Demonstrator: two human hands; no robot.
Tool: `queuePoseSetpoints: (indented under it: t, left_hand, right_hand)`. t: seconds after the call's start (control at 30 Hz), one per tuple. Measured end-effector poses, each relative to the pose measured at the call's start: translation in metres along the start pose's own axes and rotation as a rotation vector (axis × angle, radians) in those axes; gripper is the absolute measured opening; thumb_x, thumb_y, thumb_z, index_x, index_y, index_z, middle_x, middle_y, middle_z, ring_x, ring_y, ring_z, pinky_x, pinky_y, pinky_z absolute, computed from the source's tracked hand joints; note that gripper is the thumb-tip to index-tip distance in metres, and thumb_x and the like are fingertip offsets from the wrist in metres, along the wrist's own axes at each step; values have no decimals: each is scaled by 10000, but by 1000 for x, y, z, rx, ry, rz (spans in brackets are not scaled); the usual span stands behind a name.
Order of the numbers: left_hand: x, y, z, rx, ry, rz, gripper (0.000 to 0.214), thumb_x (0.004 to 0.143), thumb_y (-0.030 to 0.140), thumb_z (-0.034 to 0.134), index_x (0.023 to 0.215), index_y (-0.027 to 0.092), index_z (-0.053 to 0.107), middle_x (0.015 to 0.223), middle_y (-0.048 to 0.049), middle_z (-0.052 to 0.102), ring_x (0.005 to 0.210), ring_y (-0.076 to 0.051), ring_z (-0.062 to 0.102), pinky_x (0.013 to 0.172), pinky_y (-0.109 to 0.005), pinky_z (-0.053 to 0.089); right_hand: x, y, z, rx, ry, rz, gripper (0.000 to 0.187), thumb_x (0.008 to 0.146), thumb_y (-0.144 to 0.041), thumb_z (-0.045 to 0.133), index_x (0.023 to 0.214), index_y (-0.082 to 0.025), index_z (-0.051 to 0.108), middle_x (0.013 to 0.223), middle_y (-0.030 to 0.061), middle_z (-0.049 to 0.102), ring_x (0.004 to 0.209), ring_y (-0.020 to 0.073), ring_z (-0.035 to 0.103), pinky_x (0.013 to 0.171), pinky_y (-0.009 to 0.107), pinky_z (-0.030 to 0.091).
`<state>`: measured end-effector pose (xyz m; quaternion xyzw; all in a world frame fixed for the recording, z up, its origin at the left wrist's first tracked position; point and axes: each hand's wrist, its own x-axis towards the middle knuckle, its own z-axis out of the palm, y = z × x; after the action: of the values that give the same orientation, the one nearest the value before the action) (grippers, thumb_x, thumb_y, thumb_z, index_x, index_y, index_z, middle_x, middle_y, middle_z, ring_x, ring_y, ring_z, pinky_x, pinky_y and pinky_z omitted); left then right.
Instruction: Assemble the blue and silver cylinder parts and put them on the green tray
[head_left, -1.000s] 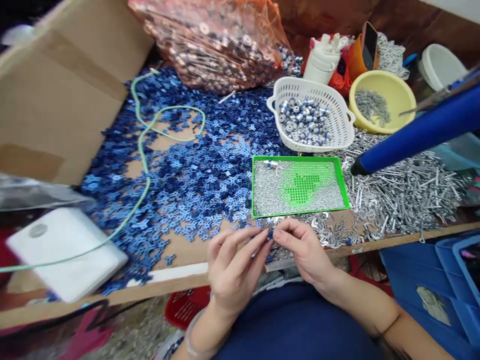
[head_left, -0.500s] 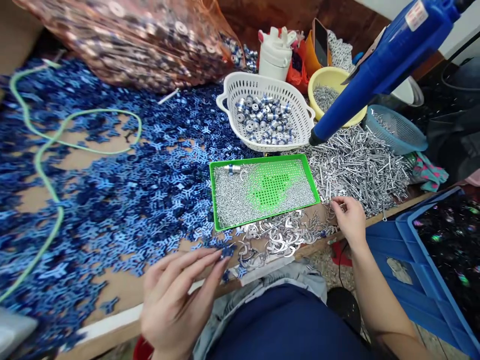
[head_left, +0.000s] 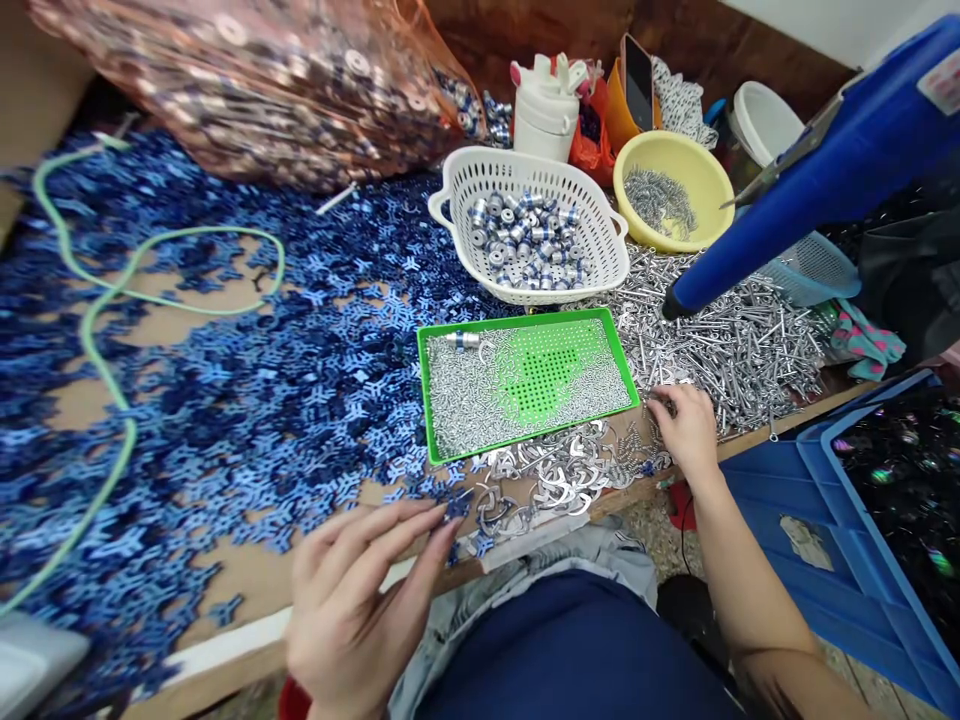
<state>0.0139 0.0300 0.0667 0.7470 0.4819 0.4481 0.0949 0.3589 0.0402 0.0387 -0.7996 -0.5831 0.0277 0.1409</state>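
Since the two hands sit at separate piles, treat them as separate picks: left hand [head_left: 352, 610] is open, fingers stretched out flat and loose, tips at the blue three-armed stamped pieces [head_left: 454, 506] spilling toward the table [head_left: 787, 437] edge just below the lower-left corner of the green perforated tray [head_left: 525, 317]; nothing clearly held, and a small blue piece right at the fingertips may or may not be caught, cannot tell. Right hand [head_left: 690, 435] is narrow, fingers curled down into the silver pins [head_left: 739, 350] just beside the tray's lower-right corner; whether a pin sits between the pads is hidden by the fingers. Between the hands lies a loose heap of silver C-shaped clips [head_left: 559, 470], touching the tray's front rim. Tray is filled with tiny silver parts around a bare green patch, with one blue-and-silver spool [head_left: 463, 339] lying on them at upper left. White plastic basket [head_left: 529, 165] of similar spools sits behind the tray, yellow bowl [head_left: 729, 200] of springs further right, blue handheld tool [head_left: 817, 195] hanging above the pins. My read: these thin parts look prone to snagging each other, so pinch single pieces with the fingertips from the pile edge rather than scooping, and keep the right hand clear of the tool
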Motion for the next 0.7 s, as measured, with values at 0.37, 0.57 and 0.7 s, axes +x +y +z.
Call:
queuePoseSetpoints:
  t: [0.37,0.57,0.7]
  left_hand:
    - [0,2,-1,-19,16,-12,260,701,70,723,891,237,667,801,-25,689,749,-206,594,738,-404,445]
    - [7,10,-1,-81,-65,43,239,706,59,714,882,212,658,791,-26,687,741,-187,592,721,-364,440]
    - [20,24,-4,-273,-222,73,113,778,160,671,865,226,639,753,-16,672,779,-186,571,696,-335,471]
  right_hand:
    - [17,13,0,-16,17,-208,247,879,-319,471,925,-214,690,948,107,646,902,249,512,826,394,363]
    - [-6,-19,-26,161,180,-200,221,875,-306,464,920,-217,661,895,100,628,898,244,551,824,424,408]
    - [-37,-86,-45,790,-146,-489,152,870,-203,493,922,-277,614,832,33,600,834,195,556,723,363,450]
